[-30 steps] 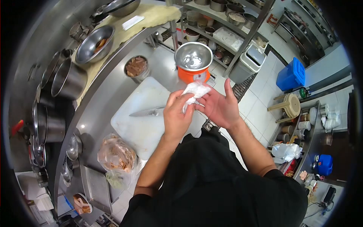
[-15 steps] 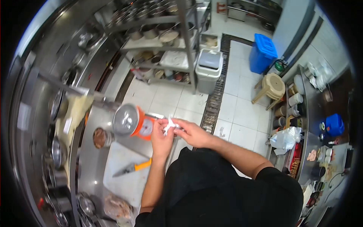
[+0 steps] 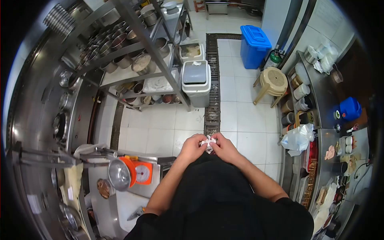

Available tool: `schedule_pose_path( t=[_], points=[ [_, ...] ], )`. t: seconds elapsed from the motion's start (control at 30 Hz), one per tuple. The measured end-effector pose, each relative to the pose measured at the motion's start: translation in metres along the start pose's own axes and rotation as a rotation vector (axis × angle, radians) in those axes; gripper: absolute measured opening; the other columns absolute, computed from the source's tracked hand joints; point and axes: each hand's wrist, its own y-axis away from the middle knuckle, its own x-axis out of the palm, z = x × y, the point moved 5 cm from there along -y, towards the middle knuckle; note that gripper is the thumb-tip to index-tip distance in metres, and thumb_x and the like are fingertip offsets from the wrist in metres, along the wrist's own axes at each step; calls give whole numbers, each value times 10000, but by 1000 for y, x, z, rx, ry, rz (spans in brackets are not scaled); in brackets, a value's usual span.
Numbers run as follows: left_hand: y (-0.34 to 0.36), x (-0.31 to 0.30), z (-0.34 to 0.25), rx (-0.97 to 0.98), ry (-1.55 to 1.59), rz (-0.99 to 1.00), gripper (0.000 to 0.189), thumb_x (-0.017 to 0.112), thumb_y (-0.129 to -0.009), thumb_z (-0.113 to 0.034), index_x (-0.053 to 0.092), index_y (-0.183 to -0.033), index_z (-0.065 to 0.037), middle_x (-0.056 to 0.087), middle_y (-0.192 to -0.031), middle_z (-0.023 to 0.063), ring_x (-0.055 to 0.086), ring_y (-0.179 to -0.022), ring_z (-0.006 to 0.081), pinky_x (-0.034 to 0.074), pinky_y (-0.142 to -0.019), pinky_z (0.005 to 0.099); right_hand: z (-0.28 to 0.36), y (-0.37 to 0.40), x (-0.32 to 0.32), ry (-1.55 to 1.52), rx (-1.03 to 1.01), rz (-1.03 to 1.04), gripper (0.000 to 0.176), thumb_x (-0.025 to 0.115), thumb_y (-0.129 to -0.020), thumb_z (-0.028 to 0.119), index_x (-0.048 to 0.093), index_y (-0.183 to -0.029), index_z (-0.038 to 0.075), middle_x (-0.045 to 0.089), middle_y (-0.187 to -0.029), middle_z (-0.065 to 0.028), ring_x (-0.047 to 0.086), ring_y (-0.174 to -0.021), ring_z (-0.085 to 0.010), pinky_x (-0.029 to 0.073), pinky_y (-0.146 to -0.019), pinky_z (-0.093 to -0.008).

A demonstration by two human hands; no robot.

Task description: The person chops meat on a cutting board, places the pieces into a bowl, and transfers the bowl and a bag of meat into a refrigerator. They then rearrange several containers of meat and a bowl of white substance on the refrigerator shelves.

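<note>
A crumpled white piece, seemingly tissue or paper with pinkish marks (image 3: 208, 141), is pinched between my two hands in front of my body. My left hand (image 3: 193, 148) has its fingers closed on one side of it. On the other side, the fingers of my right hand (image 3: 225, 149) are closed on it too. Both hands are above the tiled floor, apart from the counter. To their left, an orange kitchen scale (image 3: 143, 173) stands beside a tilted metal bowl (image 3: 119, 174). A knife (image 3: 136, 213), partly hidden by my left arm, lies on the white cutting board (image 3: 125, 200).
A grey-lidded white bin (image 3: 196, 76) stands ahead by the floor drain grate (image 3: 212, 92). Beyond are a blue bin (image 3: 254, 48) and a beige stool (image 3: 272, 86). Metal shelves with pots (image 3: 144, 64) stand left; a loaded counter (image 3: 320, 160) runs along the right.
My view has turned to the right, away from the cutting board. Both hands have moved from beside the scale to over the floor, still holding the crumpled white piece, now more bunched up.
</note>
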Motion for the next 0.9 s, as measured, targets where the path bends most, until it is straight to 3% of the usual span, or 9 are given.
schedule_pose_path(
  t=[0.13, 0.23, 0.33, 0.43, 0.53, 0.57, 0.63, 0.73, 0.9],
  points=[
    [-80, 5, 66, 51, -81, -155, 137, 674, -865, -63, 641, -986, -9, 639, -846, 68, 664, -743, 143, 540, -628, 263, -5, -14, -31, -98, 118, -58, 370, 613, -998, 216, 502, -1282, 7, 729, -994, -157, 727, -817, -201, 563, -732, -338],
    [-155, 9, 170, -353, 276, -39, 206, 675, -851, -30, 608, -1045, -15, 643, -879, 88, 673, -770, 182, 579, -619, 300, -26, -40, -58, -11, 203, -179, 349, 615, -996, 213, 535, -1262, 3, 729, -978, -153, 725, -836, -196, 561, -734, -332],
    [-224, 32, 296, -677, 728, -178, 353, 672, -840, 10, 541, -1165, -38, 643, -925, 116, 677, -778, 224, 614, -610, 357, -48, -71, -83, 107, 293, -257, 374, 620, -983, 274, 566, -1232, 1, 728, -1040, -191, 731, -891, -278, 564, -779, -387],
    [-293, 51, 385, -819, 926, -273, 448, 629, -842, 67, 472, -1242, -56, 636, -960, 137, 674, -778, 247, 631, -666, 402, -24, -104, -110, 269, 394, -286, 386, 620, -972, 296, 576, -1223, 6, 726, -1077, -213, 728, -917, -339, 557, -828, -426],
    [-358, 60, 420, -851, 1193, -441, 365, 627, -826, 82, 511, -1151, -40, 633, -950, 138, 676, -774, 245, 624, -713, 399, -18, -134, -131, 359, 472, -239, 397, 636, -973, 283, 582, -1234, -11, 723, -1096, -205, 723, -904, -321, 562, -812, -399],
    [-381, 68, 438, -845, 1261, -442, 372, 610, -834, 94, 509, -1160, -52, 636, -982, 135, 673, -861, 251, 614, -797, 403, -22, -139, -138, 365, 511, -256, 397, 636, -972, 285, 583, -1233, -11, 724, -1091, -205, 723, -907, -322, 562, -813, -402],
    [-421, 80, 470, -788, 1391, -411, 320, 588, -866, 96, 512, -1142, -46, 638, -980, 128, 666, -880, 239, 609, -829, 390, -31, -146, -151, 367, 589, -284, 398, 636, -972, 288, 584, -1230, -10, 727, -1082, -205, 722, -914, -322, 561, -815, -407],
    [-455, 66, 447, -849, 1391, -501, 231, 584, -907, 73, 523, -1097, -42, 632, -964, 109, 655, -898, 224, 598, -876, 382, -48, -145, -164, 448, 701, -281, 380, 638, -963, 292, 597, -1211, 7, 741, -1030, -181, 725, -907, -326, 559, -821, -423],
    [-475, 51, 418, -590, 1537, -449, 264, 605, -942, 23, 513, -1175, -63, 630, -1084, 111, 655, -983, 235, 570, -955, 405, -73, -140, -175, 434, 797, -251, 399, 650, -959, 299, 592, -1215, -2, 732, -1052, -207, 726, -926, -340, 563, -828, -424]
  ],
)
